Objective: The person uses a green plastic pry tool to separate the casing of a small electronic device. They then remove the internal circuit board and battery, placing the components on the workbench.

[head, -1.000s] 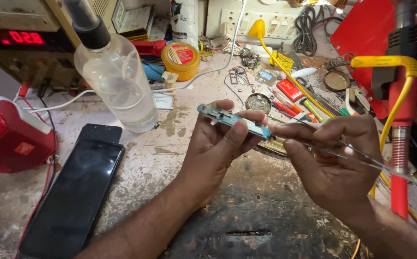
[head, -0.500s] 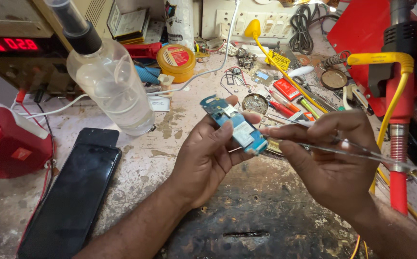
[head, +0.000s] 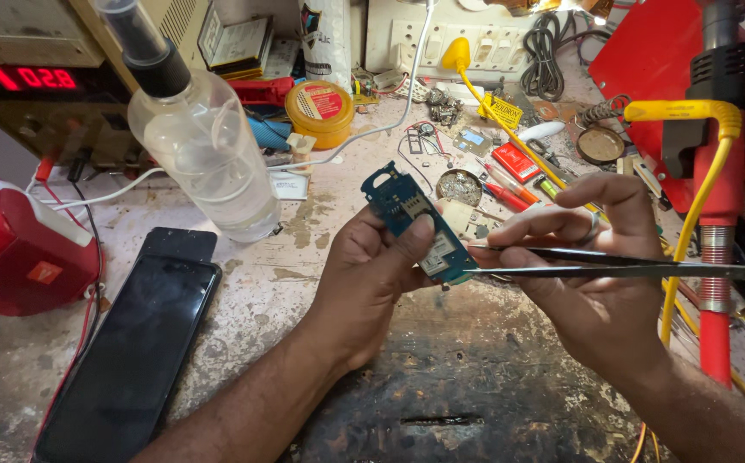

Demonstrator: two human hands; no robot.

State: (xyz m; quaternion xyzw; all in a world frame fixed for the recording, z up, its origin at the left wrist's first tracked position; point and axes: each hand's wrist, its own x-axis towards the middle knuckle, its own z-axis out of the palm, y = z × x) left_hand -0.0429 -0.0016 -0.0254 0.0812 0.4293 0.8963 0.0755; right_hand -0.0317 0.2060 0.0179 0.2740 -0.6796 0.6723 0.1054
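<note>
Best done with the small blue circuit board [head: 418, 227] kept tilted up and steady above the stained tabletop [head: 244, 283], tweezer tips brought in lightly at its lower end near the metal shield, no prying. Pinched between thumb and curled fingers of the left hand [head: 372, 287], board face toward the camera; right hand [head: 591, 283] closed narrowly on slim metal tweezers [head: 612, 264], tips at the board's edge. Beyond: clear plastic bottle [head: 205, 159] behind left, black phone [head: 136, 343] lying flat.

Circuit board [head: 415, 225] now tilted face-up.
</note>
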